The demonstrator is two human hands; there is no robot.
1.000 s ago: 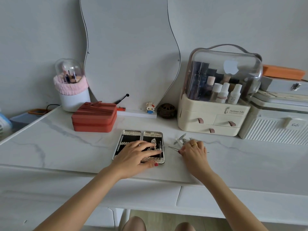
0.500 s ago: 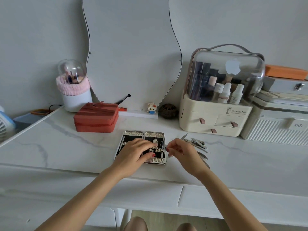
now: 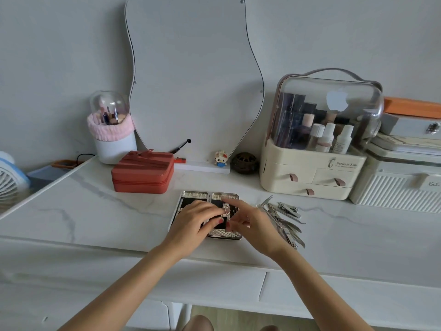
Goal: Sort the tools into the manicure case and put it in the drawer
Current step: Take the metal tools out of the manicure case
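The silver manicure case [image 3: 195,195] lies open flat on the marble tabletop, black lining up, with several tools in its slots. My left hand [image 3: 193,223] rests on the case, fingers pressing its middle. My right hand [image 3: 253,225] is over the case's right half, its fingertips pinching a thin metal tool [image 3: 226,212] against the lining. A pile of loose steel tools [image 3: 284,218], with nail clippers and tweezers among them, lies just right of the case. Both hands hide much of the case's inside.
A red zipped box [image 3: 143,174] stands behind the case on the left. A cream cosmetics organiser [image 3: 310,177] with small drawers stands at the back right, beside a white ribbed box [image 3: 396,187]. Closed drawer fronts [image 3: 334,297] run under the table edge.
My right hand left the loose pile and moved left over the case with a thin tool. The pile is uncovered now. My left hand stayed on the case.
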